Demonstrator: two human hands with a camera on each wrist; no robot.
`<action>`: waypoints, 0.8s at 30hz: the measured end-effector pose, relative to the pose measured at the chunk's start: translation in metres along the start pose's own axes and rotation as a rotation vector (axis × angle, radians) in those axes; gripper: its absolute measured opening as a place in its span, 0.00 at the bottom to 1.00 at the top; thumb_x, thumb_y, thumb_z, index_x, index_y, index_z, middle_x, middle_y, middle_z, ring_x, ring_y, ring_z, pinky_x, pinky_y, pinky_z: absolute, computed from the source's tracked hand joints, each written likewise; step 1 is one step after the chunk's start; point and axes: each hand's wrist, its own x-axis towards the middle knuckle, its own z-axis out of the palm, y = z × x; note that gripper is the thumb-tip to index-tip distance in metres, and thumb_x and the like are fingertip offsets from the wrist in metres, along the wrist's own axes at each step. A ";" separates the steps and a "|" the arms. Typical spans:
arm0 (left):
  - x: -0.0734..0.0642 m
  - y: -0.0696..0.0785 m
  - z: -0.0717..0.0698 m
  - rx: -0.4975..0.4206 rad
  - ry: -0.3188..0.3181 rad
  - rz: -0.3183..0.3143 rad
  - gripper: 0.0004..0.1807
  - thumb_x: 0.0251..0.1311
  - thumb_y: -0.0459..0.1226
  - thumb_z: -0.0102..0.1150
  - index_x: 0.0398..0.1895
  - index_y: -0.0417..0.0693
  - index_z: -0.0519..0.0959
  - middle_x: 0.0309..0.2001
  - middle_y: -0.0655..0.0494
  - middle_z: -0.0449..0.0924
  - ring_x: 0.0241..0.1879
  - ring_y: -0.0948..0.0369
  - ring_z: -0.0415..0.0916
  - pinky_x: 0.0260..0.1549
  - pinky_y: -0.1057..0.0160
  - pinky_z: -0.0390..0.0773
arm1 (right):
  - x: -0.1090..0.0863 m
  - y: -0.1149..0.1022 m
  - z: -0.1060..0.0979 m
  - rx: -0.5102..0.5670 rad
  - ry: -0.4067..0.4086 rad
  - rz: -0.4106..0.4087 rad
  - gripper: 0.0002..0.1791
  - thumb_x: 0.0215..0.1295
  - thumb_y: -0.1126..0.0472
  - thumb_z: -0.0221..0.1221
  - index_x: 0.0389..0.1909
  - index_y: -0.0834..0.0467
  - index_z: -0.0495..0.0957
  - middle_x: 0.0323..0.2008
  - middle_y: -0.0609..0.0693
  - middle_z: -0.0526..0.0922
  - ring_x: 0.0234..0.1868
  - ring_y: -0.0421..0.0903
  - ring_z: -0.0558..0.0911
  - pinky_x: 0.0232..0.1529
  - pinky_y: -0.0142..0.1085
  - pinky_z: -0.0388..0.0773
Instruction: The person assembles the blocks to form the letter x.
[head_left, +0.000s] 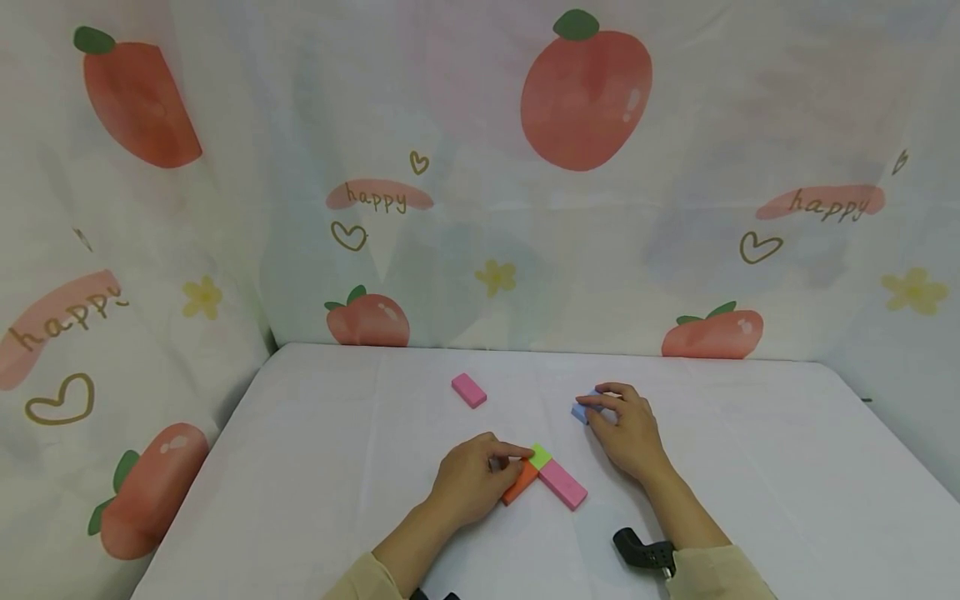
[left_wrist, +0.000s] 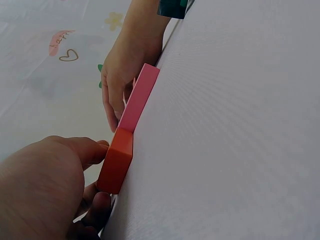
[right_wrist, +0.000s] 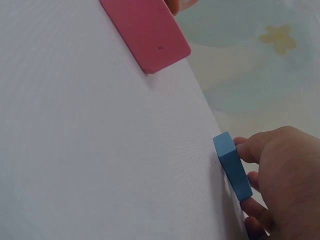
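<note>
In the head view my left hand (head_left: 471, 479) holds an orange block (head_left: 521, 483), its index fingertip reaching the lime-green block (head_left: 539, 456). A pink block (head_left: 563, 485) meets these two at an angle, forming a corner. The left wrist view shows the orange block (left_wrist: 117, 160) between thumb and fingers, end against the pink block (left_wrist: 140, 97); the green one is hidden there. Farther back on the right, my right hand (head_left: 628, 432) grips a light blue block (head_left: 581, 412), partly covered by the fingers. In the right wrist view, fingertips hold the blue block (right_wrist: 232, 167) close to the tabletop.
Another pink block (head_left: 468, 390) lies alone toward the back of the white table (head_left: 315, 467). A patterned cloth (head_left: 465, 108) hangs behind and along the sides. A black wrist-worn device (head_left: 641, 550) sticks out beside my right sleeve.
</note>
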 end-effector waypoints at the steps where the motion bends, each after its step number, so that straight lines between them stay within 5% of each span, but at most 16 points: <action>1: 0.000 0.000 0.000 0.000 -0.001 -0.002 0.12 0.66 0.43 0.65 0.48 0.73 0.90 0.26 0.70 0.72 0.24 0.70 0.68 0.24 0.69 0.66 | 0.000 0.000 0.000 -0.001 -0.002 0.002 0.14 0.73 0.63 0.59 0.54 0.56 0.88 0.67 0.60 0.73 0.69 0.66 0.66 0.65 0.63 0.60; 24: 0.000 0.001 -0.001 -0.012 -0.004 -0.008 0.12 0.65 0.43 0.65 0.47 0.73 0.90 0.26 0.70 0.73 0.24 0.69 0.68 0.24 0.68 0.66 | 0.000 0.000 0.001 -0.003 -0.017 0.011 0.14 0.72 0.61 0.60 0.53 0.54 0.88 0.66 0.59 0.72 0.69 0.65 0.66 0.64 0.64 0.59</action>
